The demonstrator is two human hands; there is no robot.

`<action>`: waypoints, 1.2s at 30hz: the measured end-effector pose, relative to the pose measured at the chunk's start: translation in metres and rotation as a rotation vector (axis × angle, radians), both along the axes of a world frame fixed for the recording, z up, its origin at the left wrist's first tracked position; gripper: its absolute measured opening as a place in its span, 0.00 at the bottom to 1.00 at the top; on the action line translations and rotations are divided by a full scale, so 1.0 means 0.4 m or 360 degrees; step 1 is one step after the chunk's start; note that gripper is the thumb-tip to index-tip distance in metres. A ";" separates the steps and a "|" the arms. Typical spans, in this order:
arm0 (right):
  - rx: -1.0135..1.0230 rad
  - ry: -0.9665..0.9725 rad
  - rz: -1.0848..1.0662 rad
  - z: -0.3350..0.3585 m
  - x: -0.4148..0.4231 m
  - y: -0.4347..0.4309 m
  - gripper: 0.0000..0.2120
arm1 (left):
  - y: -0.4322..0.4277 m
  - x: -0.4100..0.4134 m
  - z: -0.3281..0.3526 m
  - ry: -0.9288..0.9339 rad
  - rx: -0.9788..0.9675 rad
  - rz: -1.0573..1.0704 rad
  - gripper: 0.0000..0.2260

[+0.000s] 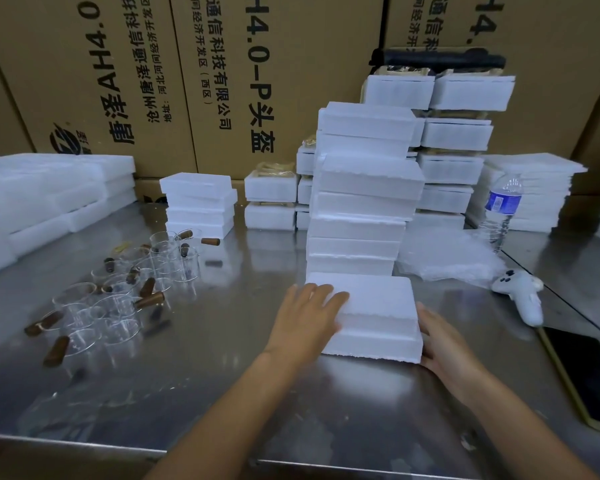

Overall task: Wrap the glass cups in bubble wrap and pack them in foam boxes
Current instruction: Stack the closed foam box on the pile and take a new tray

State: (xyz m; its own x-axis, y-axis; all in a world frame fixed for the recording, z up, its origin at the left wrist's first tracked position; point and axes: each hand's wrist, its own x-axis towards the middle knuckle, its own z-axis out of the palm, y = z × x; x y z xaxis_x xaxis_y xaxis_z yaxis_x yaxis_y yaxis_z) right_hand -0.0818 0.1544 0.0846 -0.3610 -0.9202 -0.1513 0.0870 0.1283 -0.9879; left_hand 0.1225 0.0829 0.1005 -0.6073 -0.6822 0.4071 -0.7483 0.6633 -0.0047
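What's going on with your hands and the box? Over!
Left hand flat on the foam box, right hand against its right side. Box closed, on the table. Tall stack close behind.

Large brown cardboard cartons (222,81), printed with black Chinese characters and "AH4.0-P", fill the entire upper part of the frame as a back wall. A reflective stainless-steel table (243,358) occupies the lower part, with its front edge along the bottom. A clear plastic water bottle (503,209) with a blue label stands upright at centre right. A white handheld controller (520,296) lies on the table below the bottle. A dark, gold-framed flat panel (582,372) lies at the lower right edge. A long black object (437,58) lies horizontally at upper right.
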 end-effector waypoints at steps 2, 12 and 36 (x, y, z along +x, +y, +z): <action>0.0019 -0.0013 -0.0036 -0.008 -0.007 -0.003 0.16 | -0.006 0.008 0.002 0.0004 -0.0045 -0.0018 0.22; 0.0020 0.0022 -0.0272 -0.011 -0.002 -0.012 0.16 | -0.031 0.043 0.004 0.0095 0.0079 -0.0081 0.35; 0.0185 0.0433 -0.0392 -0.041 0.019 -0.108 0.20 | -0.056 0.143 -0.067 0.2475 0.1905 0.0799 0.27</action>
